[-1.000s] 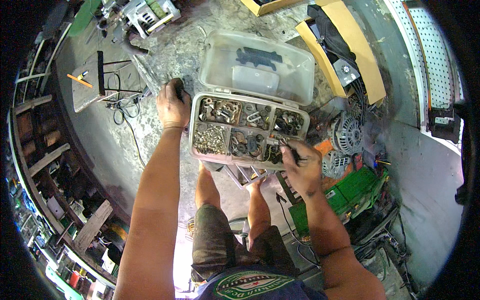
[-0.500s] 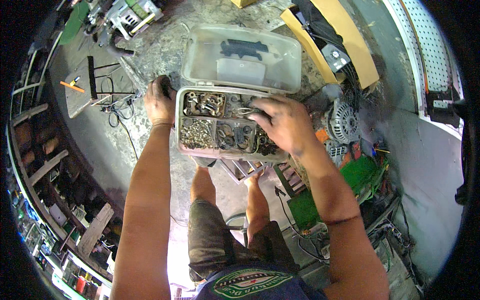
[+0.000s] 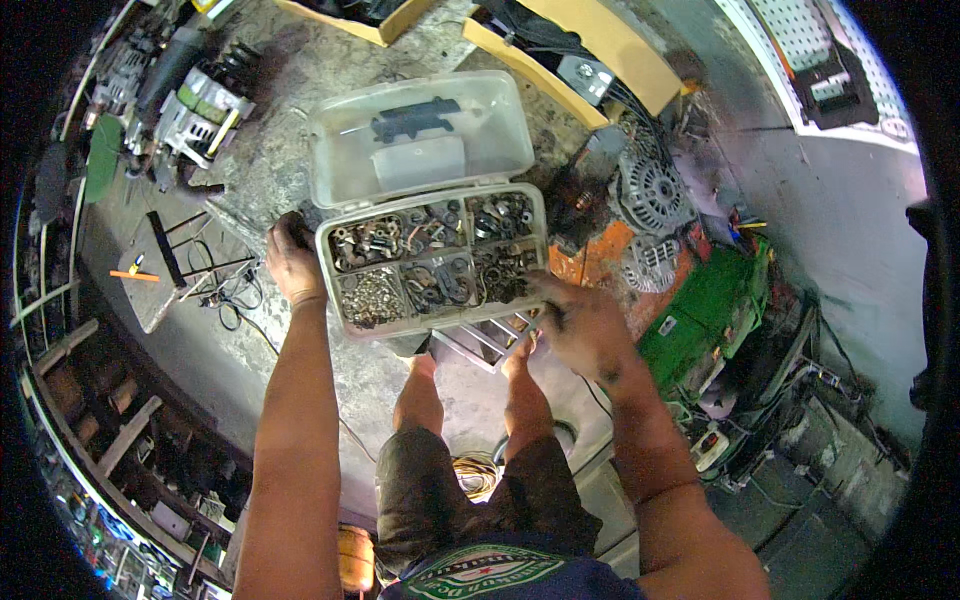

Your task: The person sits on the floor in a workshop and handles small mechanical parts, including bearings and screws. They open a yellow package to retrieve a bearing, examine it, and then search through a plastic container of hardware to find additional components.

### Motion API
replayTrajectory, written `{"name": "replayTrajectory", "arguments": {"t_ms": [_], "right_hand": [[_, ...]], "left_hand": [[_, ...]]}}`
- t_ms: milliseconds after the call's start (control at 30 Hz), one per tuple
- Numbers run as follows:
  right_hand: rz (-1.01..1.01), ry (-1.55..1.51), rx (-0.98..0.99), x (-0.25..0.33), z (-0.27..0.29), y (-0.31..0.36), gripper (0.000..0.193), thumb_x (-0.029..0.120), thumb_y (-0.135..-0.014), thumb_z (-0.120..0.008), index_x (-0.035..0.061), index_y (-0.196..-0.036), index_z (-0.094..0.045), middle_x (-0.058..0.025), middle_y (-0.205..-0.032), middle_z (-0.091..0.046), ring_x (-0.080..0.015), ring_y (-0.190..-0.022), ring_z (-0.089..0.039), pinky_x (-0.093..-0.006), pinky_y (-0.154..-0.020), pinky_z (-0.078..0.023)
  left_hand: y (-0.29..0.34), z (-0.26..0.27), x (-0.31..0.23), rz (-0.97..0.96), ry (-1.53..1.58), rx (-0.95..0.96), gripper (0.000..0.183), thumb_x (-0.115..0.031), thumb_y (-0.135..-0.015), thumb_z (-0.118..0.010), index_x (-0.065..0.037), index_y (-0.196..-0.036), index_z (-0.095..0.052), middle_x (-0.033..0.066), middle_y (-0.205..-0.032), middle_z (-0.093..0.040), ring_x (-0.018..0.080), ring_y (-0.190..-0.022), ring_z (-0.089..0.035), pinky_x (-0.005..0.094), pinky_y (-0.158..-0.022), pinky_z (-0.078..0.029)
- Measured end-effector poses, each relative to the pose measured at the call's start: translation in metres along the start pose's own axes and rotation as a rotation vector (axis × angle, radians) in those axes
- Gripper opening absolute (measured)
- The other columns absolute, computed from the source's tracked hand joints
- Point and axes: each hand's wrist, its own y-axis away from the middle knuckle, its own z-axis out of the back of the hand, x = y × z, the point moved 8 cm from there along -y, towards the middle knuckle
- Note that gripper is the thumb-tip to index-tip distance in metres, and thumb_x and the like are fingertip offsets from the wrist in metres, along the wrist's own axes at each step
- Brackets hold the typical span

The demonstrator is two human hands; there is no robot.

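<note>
A clear plastic parts box point(image 3: 432, 325) lies with its hinged lid point(image 3: 490, 110) flipped back on the far side. Small metal hardware fills its compartments: nuts and washers point(image 3: 370, 298), clips point(image 3: 438, 280) and mixed fasteners point(image 3: 503, 215). Beside the box's left wall is my left hand point(image 3: 293, 262), its blackened fingers curled; what they grip, if anything, is hidden. My right hand point(image 3: 585, 325) hovers by the near right corner, just outside the compartments. Motion blurs its fingers, so I cannot see whether they hold anything.
To the right sit an alternator housing point(image 3: 652, 190) and a green metal piece point(image 3: 705, 310). An open cardboard box point(image 3: 535, 70) with black parts stands at the back. Motor parts point(image 3: 205, 115) lie far left, near a small stand point(image 3: 165, 250) and cables. Below is a metal frame point(image 3: 480, 345).
My right hand has pulled back from the far right compartments to the near right corner, uncovering them. The whole view has shifted, while my left hand stays by the box's left side.
</note>
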Motion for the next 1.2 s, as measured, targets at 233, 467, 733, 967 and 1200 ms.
{"name": "replayTrajectory", "arguments": {"t_ms": [233,467,733,967,1200], "right_hand": [[-0.057,0.18,0.425,0.018,-0.04,-0.016,0.09,0.021,-0.088,-0.067,0.0131,-0.169,-0.027,-0.0247,-0.089,-0.076,-0.0448,-0.079,-0.075,-0.0577,-0.074,-0.061],[-0.068,0.382,0.636,-0.003,-0.017,-0.004,0.082,0.018,-0.09,-0.061,0.0144,-0.167,-0.034,-0.0243,-0.099,-0.077,-0.0432,-0.087,-0.076,-0.0553,-0.08,-0.06],[-0.044,0.317,0.54,-0.016,-0.024,0.009,0.077,0.021,-0.093,-0.064,0.0147,-0.165,-0.038,-0.0234,-0.099,-0.077,-0.0432,-0.087,-0.075,-0.0551,-0.08,-0.06],[-0.047,0.26,0.492,-0.007,-0.023,-0.006,0.08,0.022,-0.091,-0.068,0.0142,-0.165,-0.038,-0.0231,-0.1,-0.077,-0.0431,-0.089,-0.075,-0.0535,-0.08,-0.06],[-0.015,0.301,0.519,0.011,-0.029,-0.024,0.082,0.023,-0.089,-0.07,0.0134,-0.164,-0.04,-0.0222,-0.093,-0.078,-0.043,-0.085,-0.076,-0.0543,-0.078,-0.06]], "left_hand": [[0.001,-0.006,0.014,0.009,0.009,-0.023,0.034,-0.013,-0.093,-0.067,-0.009,-0.126,-0.067,0.0159,-0.118,-0.071,0.0411,-0.109,-0.068,0.0509,-0.095,-0.053],[0.001,-0.01,0.021,0.017,0.014,-0.014,0.032,-0.016,-0.105,-0.049,-0.005,-0.128,-0.068,0.0201,-0.124,-0.069,0.0419,-0.115,-0.066,0.0493,-0.102,-0.051],[-0.003,-0.017,0.033,0.026,0.019,0.003,0.033,-0.014,-0.097,-0.06,-0.009,-0.128,-0.067,0.018,-0.122,-0.07,0.0428,-0.111,-0.068,0.0511,-0.096,-0.054],[-0.001,-0.01,0.019,0.019,0.042,0.016,0.033,-0.014,-0.095,-0.064,-0.01,-0.127,-0.067,0.0165,-0.119,-0.071,0.0393,-0.111,-0.068,0.049,-0.095,-0.055],[-0.003,-0.003,0.011,0.03,-0.036,0.008,0.035,-0.011,-0.092,-0.065,-0.011,-0.127,-0.068,0.0144,-0.121,-0.072,0.0396,-0.107,-0.07,0.0498,-0.093,-0.056]]}}
